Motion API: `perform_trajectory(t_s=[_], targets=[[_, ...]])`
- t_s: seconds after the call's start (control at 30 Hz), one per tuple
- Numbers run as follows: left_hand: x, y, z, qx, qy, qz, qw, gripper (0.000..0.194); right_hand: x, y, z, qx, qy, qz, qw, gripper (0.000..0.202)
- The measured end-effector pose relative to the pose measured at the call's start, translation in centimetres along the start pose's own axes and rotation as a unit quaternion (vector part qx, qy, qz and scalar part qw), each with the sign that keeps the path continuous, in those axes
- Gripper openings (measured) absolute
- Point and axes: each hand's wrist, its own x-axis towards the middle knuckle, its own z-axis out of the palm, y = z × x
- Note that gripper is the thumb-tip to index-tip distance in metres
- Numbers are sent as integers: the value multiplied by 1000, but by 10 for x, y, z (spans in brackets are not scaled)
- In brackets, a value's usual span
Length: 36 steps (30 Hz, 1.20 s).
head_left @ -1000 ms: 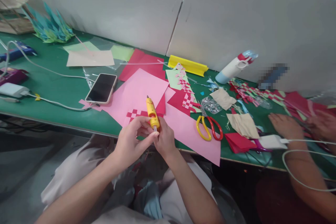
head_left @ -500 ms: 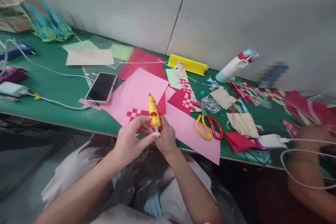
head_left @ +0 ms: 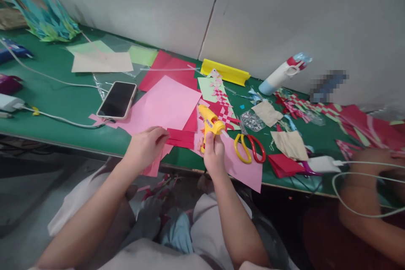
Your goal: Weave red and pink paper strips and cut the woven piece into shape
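My right hand (head_left: 214, 154) is wrapped round the handle of a yellow glue gun (head_left: 207, 114), whose nozzle points up and away to the left. A clear glue stick (head_left: 224, 133) pokes out of its back end. At the table's front edge, my left hand (head_left: 147, 147) has its fingers pinched at the left end of a red paper piece (head_left: 181, 138) made of flat strips. Pink paper sheets (head_left: 164, 101) lie beneath and behind it. Scissors (head_left: 249, 147) with one yellow and one red handle rest right of the glue gun.
A phone (head_left: 117, 100) with a white cable lies on the left. Behind are a yellow holder (head_left: 224, 72), checkered paper strips (head_left: 221, 93) and a white-and-blue bottle (head_left: 283, 76). Cloth pouches (head_left: 289, 145) and folded red paper (head_left: 284, 165) lie at right. Another person's arm (head_left: 360, 190) is at far right.
The glue gun has moved from between both hands to my right hand alone, further right and turned. My left hand has shifted left onto the red paper piece; a checkered piece showed there before.
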Motion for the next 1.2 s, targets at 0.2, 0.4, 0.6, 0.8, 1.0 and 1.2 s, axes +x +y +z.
perform_trajectory(t_s=[0.2,0.4,0.6,0.8,1.0,1.2], targets=[[7,-7,11,98,-55,47,993,25,-1,-6,-3,41,-6,30,999,42],[9,-13,13,122,-82,55,988,29,-2,-6,-5,50,-13,32,998,44],[11,-13,12,133,-93,51,986,25,0,-11,-2,78,-19,42,996,43],[11,-14,12,153,-97,68,981,27,1,-14,-5,100,-36,63,992,45],[9,-13,8,149,-79,38,985,31,3,-19,-17,143,-46,104,983,46],[9,-21,3,52,-43,-21,998,23,5,-26,-32,89,-163,168,968,52]])
